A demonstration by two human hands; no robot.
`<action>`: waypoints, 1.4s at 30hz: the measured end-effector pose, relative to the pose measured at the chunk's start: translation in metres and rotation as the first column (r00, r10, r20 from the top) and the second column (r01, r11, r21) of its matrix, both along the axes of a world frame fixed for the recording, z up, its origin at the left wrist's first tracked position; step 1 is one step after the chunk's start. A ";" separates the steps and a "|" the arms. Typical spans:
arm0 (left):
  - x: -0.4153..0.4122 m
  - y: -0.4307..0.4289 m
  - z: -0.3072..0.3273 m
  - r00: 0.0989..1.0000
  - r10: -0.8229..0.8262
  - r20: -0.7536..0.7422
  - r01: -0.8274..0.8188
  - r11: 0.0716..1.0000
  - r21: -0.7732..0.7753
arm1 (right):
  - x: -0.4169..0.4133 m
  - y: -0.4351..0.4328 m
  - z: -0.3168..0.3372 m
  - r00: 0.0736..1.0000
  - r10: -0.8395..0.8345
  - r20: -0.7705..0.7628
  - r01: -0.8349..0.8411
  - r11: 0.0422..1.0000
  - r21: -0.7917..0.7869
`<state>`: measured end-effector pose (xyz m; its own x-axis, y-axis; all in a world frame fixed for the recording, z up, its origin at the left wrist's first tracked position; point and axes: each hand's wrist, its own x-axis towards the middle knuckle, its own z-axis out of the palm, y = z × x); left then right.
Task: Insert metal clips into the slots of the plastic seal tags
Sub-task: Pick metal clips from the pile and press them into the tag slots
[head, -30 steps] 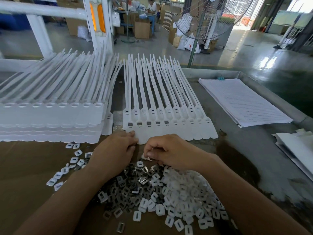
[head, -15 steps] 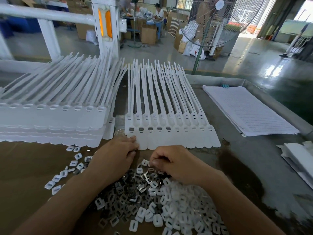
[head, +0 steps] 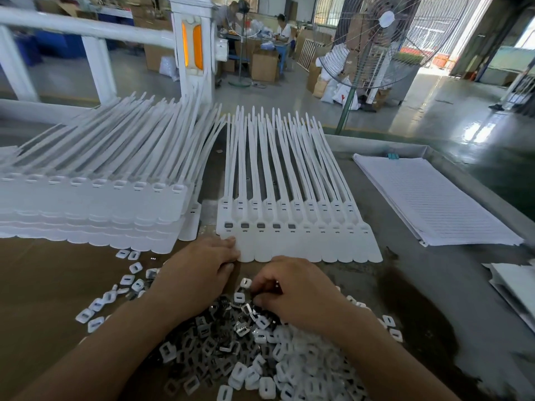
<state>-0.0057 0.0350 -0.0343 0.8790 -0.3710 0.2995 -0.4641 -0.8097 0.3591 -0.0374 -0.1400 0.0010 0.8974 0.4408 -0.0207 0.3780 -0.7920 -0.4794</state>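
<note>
A joined row of white plastic seal tags lies flat in front of me, its long tails pointing away. The left several slots hold dark metal clips; the slots to the right look white. My left hand rests with fingertips on the row's near left corner. My right hand is curled over the far edge of a heap of metal clips and white plastic caps, fingertips pinching among the clips; what it holds is hidden.
A tall stack of seal tag rows stands to the left. Loose caps lie scattered on brown cardboard. A pile of lined paper sheets lies to the right, more papers at the far right edge. A standing fan is beyond the table.
The view has tilted a little. My right hand has drawn back from the tag row's edge into the clip heap. My left hand stays on the row's corner.
</note>
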 end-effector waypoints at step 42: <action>-0.003 -0.003 0.002 1.000 0.012 -0.014 -0.012 1.000 -0.021 | 0.084 -0.063 -0.006 0.869 -0.495 0.008 0.484 0.852 0.201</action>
